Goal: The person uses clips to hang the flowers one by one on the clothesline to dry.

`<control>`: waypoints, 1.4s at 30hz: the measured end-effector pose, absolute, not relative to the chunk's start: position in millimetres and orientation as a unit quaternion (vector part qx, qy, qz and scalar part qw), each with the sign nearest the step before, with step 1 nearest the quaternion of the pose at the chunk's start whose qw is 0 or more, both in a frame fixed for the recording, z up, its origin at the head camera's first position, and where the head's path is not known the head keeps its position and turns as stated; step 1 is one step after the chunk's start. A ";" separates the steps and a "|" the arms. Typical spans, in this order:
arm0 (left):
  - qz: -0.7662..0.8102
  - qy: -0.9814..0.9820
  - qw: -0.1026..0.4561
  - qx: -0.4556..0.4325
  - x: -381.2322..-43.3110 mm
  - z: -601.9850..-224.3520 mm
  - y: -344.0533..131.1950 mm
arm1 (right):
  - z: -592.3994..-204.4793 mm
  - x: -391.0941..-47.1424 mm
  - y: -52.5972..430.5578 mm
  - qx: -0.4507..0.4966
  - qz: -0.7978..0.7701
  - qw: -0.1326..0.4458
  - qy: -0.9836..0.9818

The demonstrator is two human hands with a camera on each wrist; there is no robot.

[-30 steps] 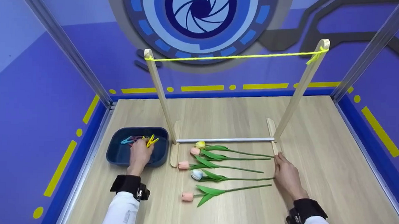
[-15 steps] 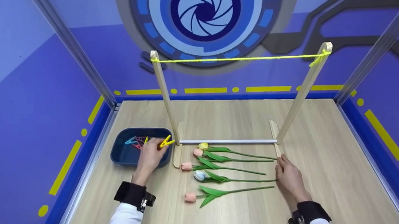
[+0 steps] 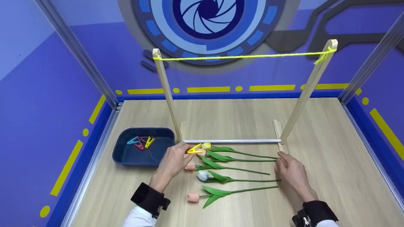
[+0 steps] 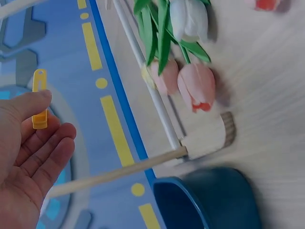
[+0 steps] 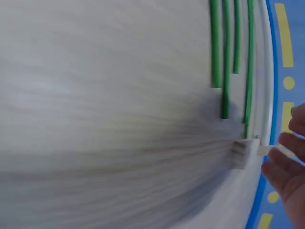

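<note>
My left hand (image 3: 173, 161) pinches a yellow clothespin (image 4: 40, 98) between thumb and index finger, above the flower heads on the left. Its other fingers lie loosely bent. Beneath it are artificial tulips: a yellow one (image 3: 206, 146), a blue-white one (image 3: 202, 175) and several pink ones, such as the nearest pink tulip (image 3: 193, 197). They lie in rows, heads left and stems right. My right hand (image 3: 292, 173) is by the stem ends and the right foot of the wooden frame (image 3: 308, 90). In the right wrist view its fingers are loosely bent with nothing between them.
A dark blue bin (image 3: 120, 154) at the left holds more clothespins (image 3: 149, 142), yellow, blue and red. Yellow string (image 3: 241, 56) spans the tops of the frame's two posts, and a white rod (image 3: 231, 141) joins them below. Blue panels (image 3: 27, 121) enclose the wooden table.
My left hand has lifted the yellow clothespin out of the bin and carried it right, over the tulip heads. My right hand has stayed by the stem ends, its fingers shifting slightly.
</note>
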State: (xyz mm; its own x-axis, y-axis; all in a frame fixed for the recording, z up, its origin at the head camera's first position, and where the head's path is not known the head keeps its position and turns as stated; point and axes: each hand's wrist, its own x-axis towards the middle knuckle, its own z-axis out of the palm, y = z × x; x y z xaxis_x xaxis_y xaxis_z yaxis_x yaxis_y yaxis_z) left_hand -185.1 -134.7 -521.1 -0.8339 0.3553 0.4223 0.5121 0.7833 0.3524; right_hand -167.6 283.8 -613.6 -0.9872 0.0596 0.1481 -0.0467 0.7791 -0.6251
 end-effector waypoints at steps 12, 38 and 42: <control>-0.208 -0.915 0.163 -0.307 -179.2 -514.4 -97.9 | -574.1 -177.3 242.1 0.123 0.365 0.183 -0.904; -0.153 -0.892 0.164 -0.392 -170.7 -537.4 -55.2 | -550.3 -169.4 184.4 0.369 0.233 0.176 -0.882; -0.145 -0.889 0.167 -0.400 -169.7 -539.6 -50.3 | -549.2 -169.5 182.3 0.369 0.223 0.154 -0.889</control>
State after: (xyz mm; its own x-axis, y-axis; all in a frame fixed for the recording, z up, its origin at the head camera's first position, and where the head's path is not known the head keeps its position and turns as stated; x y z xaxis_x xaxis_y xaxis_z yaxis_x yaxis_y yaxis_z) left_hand -169.7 -50.3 -539.6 -0.6246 0.6625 0.4135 0.7597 0.6382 0.1251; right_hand -169.5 182.3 -549.2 -0.6807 -0.5871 0.4381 -0.7243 0.6289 -0.2826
